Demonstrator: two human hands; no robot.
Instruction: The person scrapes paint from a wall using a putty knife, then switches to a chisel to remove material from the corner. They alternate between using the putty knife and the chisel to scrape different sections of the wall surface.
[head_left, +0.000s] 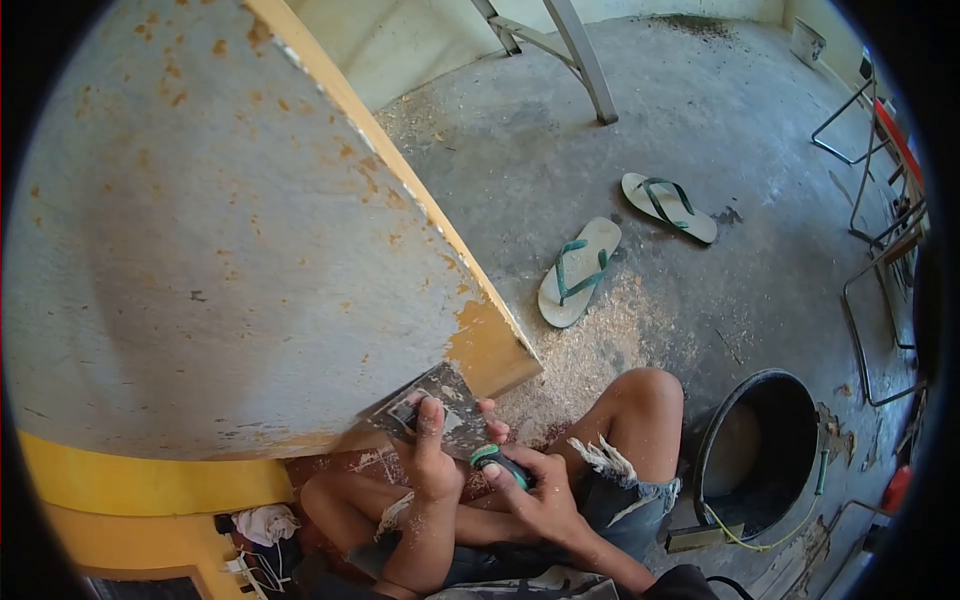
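Note:
My left hand (436, 465) grips a flat, putty-smeared plate (452, 398), thumb on its near face and fingertips showing past its right edge. My right hand (548, 497) is wrapped round a green and black tool handle (500, 465) that points at the plate; whatever blade it has I cannot make out clearly. Just beyond the plate is the lower corner of a large panel (250, 260), coated grey-white with orange-brown patches. Both hands are above my crossed legs, and pale dust specks the skin.
Shavings and dust (610, 340) cover the floor by the panel's corner. Two flip-flops (580, 273) lie beyond. A black bucket (745, 450) stands at right, near folded metal chairs (870, 240). Ladder legs (580, 60) rise at the back. A crumpled cloth (265, 523) is at lower left.

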